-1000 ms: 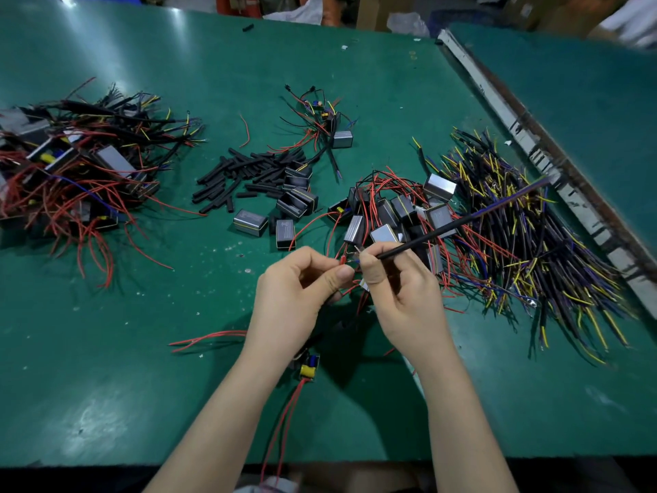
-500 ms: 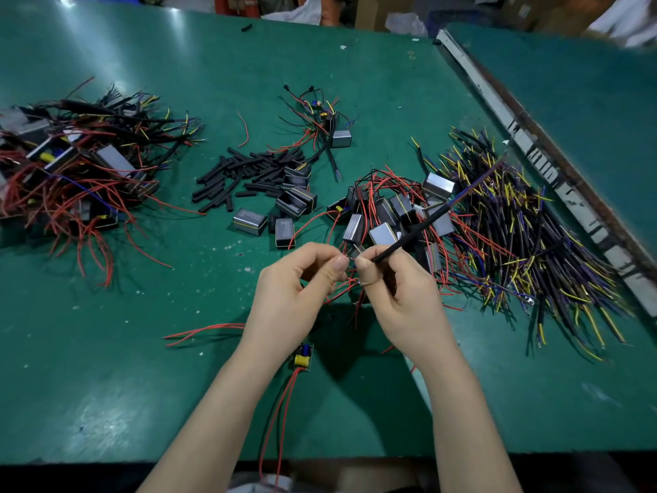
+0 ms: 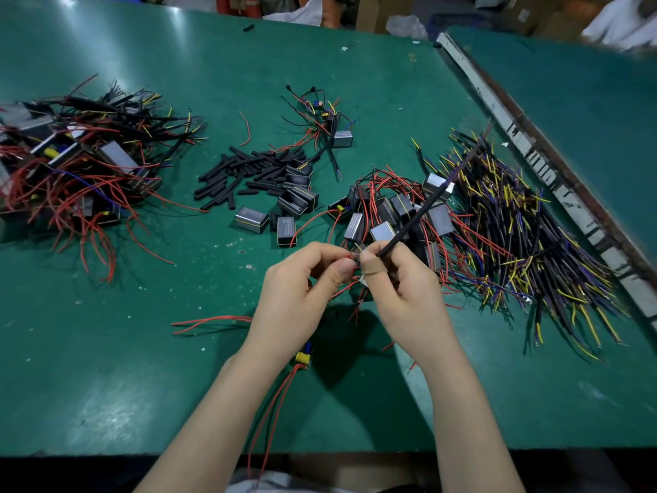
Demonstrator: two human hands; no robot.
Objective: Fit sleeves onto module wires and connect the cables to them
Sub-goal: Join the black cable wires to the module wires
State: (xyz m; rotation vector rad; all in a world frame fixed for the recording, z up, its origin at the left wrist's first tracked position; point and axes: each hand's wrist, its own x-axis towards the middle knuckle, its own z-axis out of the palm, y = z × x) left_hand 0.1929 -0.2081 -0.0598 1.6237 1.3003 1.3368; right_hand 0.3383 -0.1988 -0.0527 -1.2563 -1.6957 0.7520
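Note:
My left hand pinches the end of a thin red module wire between thumb and forefinger. My right hand grips a long black cable that slants up and to the right over the module pile; its near end meets the red wire at my fingertips. Below my left wrist hangs a small circuit module with a yellow part, its red leads trailing toward me. Black sleeves lie in a loose heap at centre.
Grey boxed modules with red wires are piled behind my hands. Black, yellow and purple cables spread at the right. A tangle of finished assemblies sits at the left. A metal strip marks the table's right edge.
The far end of the black cable has swung upward, from pointing right to pointing steeply up-right. Both hands stay together at the same spot.

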